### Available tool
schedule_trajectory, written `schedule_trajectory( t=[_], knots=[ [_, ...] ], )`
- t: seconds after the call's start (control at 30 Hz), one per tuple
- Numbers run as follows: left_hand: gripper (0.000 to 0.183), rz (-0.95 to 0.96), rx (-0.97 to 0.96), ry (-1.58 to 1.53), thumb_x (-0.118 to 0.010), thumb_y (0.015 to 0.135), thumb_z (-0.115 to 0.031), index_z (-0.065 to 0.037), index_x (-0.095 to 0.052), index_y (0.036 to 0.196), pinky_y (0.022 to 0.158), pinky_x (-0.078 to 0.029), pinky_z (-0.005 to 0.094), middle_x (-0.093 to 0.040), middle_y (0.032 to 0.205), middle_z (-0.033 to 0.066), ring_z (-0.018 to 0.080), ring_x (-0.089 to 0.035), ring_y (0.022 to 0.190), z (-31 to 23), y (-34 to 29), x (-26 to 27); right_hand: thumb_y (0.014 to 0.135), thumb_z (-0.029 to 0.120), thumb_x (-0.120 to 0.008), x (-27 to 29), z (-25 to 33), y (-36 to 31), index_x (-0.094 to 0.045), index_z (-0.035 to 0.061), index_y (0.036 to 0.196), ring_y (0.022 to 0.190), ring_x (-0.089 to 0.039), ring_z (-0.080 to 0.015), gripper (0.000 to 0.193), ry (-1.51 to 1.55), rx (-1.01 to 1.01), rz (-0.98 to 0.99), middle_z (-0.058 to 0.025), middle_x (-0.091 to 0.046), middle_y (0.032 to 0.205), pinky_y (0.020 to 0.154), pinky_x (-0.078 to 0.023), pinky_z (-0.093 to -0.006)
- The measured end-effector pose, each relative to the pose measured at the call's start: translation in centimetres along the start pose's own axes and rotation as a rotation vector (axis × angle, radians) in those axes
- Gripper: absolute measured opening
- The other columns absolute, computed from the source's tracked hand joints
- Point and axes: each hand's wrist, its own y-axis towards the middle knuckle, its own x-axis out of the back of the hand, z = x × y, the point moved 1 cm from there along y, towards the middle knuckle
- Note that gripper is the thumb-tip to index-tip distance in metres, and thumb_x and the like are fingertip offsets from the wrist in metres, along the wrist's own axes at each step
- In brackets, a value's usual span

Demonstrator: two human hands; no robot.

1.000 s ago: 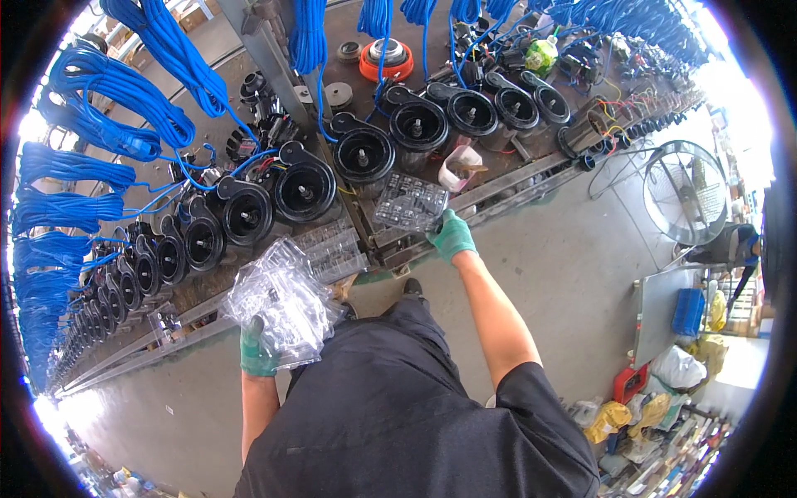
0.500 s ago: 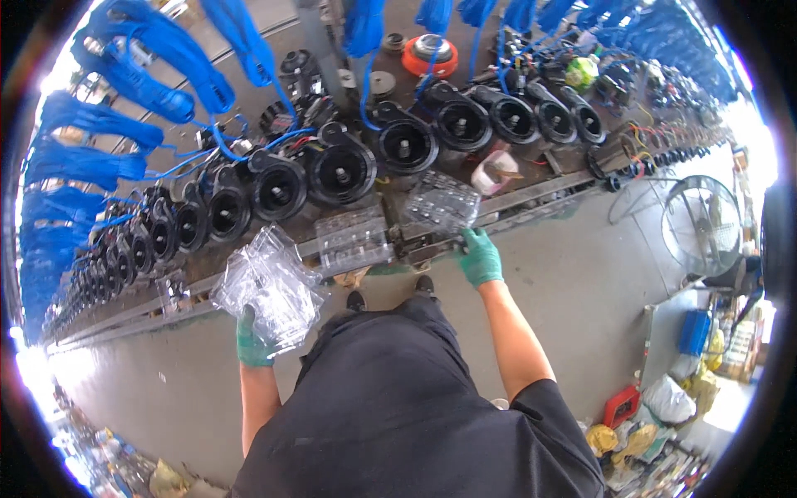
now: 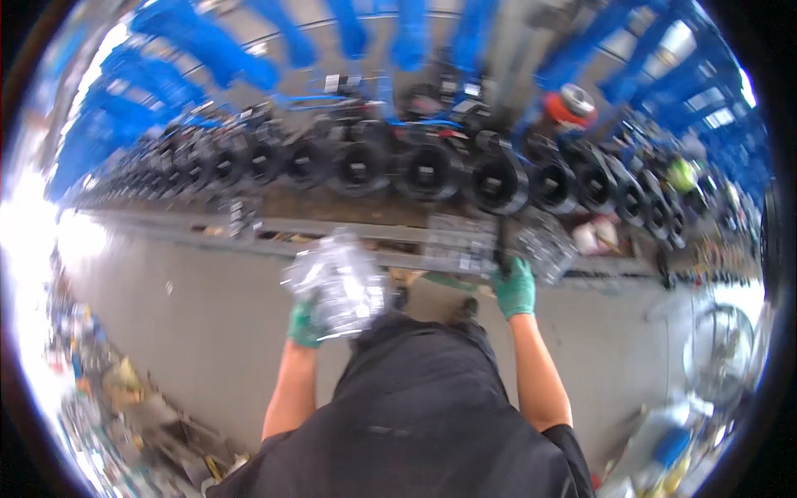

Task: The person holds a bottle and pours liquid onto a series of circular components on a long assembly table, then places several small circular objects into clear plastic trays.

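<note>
My left hand (image 3: pixel 305 324), in a green glove, grips a bundle of clear plastic trays (image 3: pixel 347 286) in front of the bench edge. The gloved right hand (image 3: pixel 515 288) is at the bench edge, its fingers drawn together around something dark and small that blur hides. It lies between a flat clear moulded tray (image 3: pixel 459 242) to its left and a crumpled clear tray (image 3: pixel 545 246) to its right. Behind them stand black round motor housings (image 3: pixel 428 173) in a long row, open fronts toward me.
Blue cable bundles (image 3: pixel 407 37) hang above the bench (image 3: pixel 332 212). An orange-red round part (image 3: pixel 569 106) and a pink-white container (image 3: pixel 596 236) sit toward the right. A fan (image 3: pixel 721 353) stands at far right; clutter (image 3: pixel 124 378) lies on the floor at left.
My view has turned left, so the bench appears shifted right. My right hand has moved from the crumpled tray's right side to its left. The left hand still holds the clear bundle.
</note>
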Motion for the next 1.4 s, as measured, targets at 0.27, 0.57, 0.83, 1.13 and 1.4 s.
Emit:
schedule_trajectory(
  t=[0.27, 0.57, 0.83, 1.13, 1.4],
  knots=[
    [0.092, 0.140, -0.044, 0.244, -0.085, 0.085, -0.006, -0.009, -0.032, 0.161, 0.108, -0.049, 0.0360, -0.056, 0.145, 0.0075, 0.0196, -0.058, 0.127, 0.4, 5.6, -0.7, 0.086, 0.009, -0.078, -9.5, -4.3, 1.9, -0.069, 0.0044, 0.104, 0.068, -0.054, -0.0108, 0.020, 0.422, -0.504, -0.004, 0.0034, -0.063, 0.078, 0.063, -0.046, -0.0305],
    [0.071, 0.498, 0.249, 0.198, -0.080, 0.089, -0.015, -0.002, -0.047, 0.151, 0.113, -0.044, 0.0385, -0.063, 0.139, 0.0083, 0.0220, -0.058, 0.130, 5.6, 10.6, -7.1, 0.089, 0.000, -0.059, 3.4, 10.0, -8.0, -0.064, 0.0042, 0.118, 0.074, -0.055, -0.0083, 0.029, 1.278, -0.650, 0.192, 0.0007, -0.061, 0.087, 0.063, -0.047, -0.0257],
    [0.078, 0.873, 0.637, 0.288, -0.086, 0.082, -0.016, -0.004, -0.049, 0.150, 0.113, -0.044, 0.0426, -0.062, 0.141, 0.0092, 0.0250, -0.057, 0.133, 12.9, 9.4, -21.0, 0.100, 0.017, -0.062, 8.2, 2.5, -18.4, -0.036, 0.0023, 0.158, 0.107, -0.062, -0.0131, 0.066, 1.717, -0.609, -0.076, -0.0081, -0.064, 0.128, 0.093, -0.052, -0.0304],
    [0.099, 1.285, 0.329, 0.812, -0.085, 0.087, -0.015, -0.008, -0.021, 0.164, 0.120, -0.037, 0.0423, -0.046, 0.152, 0.0157, 0.0251, -0.045, 0.141, 28.7, 1.7, -36.3, 0.079, 0.054, -0.087, 22.2, -4.6, -26.0, -0.004, 0.0058, 0.168, 0.152, -0.030, -0.0274, 0.131, 1.319, -0.387, -0.424, -0.0146, -0.027, 0.167, 0.125, -0.025, -0.0442],
    [0.106, 1.566, 0.003, 0.874, -0.081, 0.092, -0.023, -0.007, -0.007, 0.166, 0.122, -0.034, 0.0431, -0.033, 0.164, 0.0203, 0.0291, -0.039, 0.147, 41.5, -2.7, -47.3, 0.074, 0.030, -0.094, 32.3, -14.2, -28.6, -0.042, 0.0043, 0.155, 0.133, -0.053, -0.0242, 0.100, 1.374, -0.569, -0.648, -0.0090, -0.057, 0.145, 0.115, -0.041, -0.0412]
  ],
)
